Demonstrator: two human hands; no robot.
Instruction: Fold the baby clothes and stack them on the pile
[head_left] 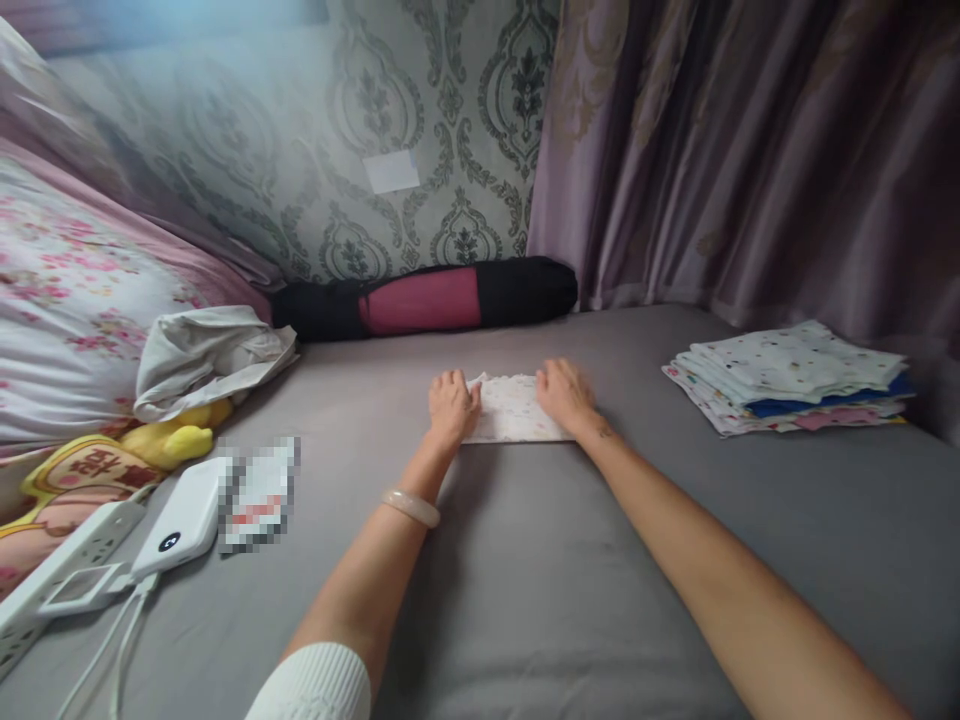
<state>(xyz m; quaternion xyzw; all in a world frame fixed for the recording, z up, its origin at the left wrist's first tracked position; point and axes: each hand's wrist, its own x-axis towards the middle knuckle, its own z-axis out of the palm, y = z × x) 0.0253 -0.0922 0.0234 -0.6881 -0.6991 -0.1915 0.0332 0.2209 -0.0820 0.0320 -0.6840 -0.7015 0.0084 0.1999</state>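
The left hand (452, 405) lay knuckles up on the left end of a small folded white cloth (512, 410) with a fine print, fingers curled over its edge and pressing it down. The right hand (566, 396) pressed the cloth's right end the same way, fingers bent over the far edge. A pale bangle (409, 507) sat on the left wrist. The cloth rested flat on the grey bed (540, 580), near the middle and toward the far edge.

Well apart, at the bed's right edge, sat a stack of folded cloths (791, 378), white spotted ones on top with blue and pink layers beneath. Along the far edge, against the patterned wall, lay a black and pink roll (424, 298). Toward the left edge were a crumpled grey-white garment (210, 355), a yellow plush toy (169, 440) just below it, and nearer the front a white power bank (184, 520) beside a white power strip (56, 575), with cables trailing off. A floral quilt (67, 300) rose at the left.
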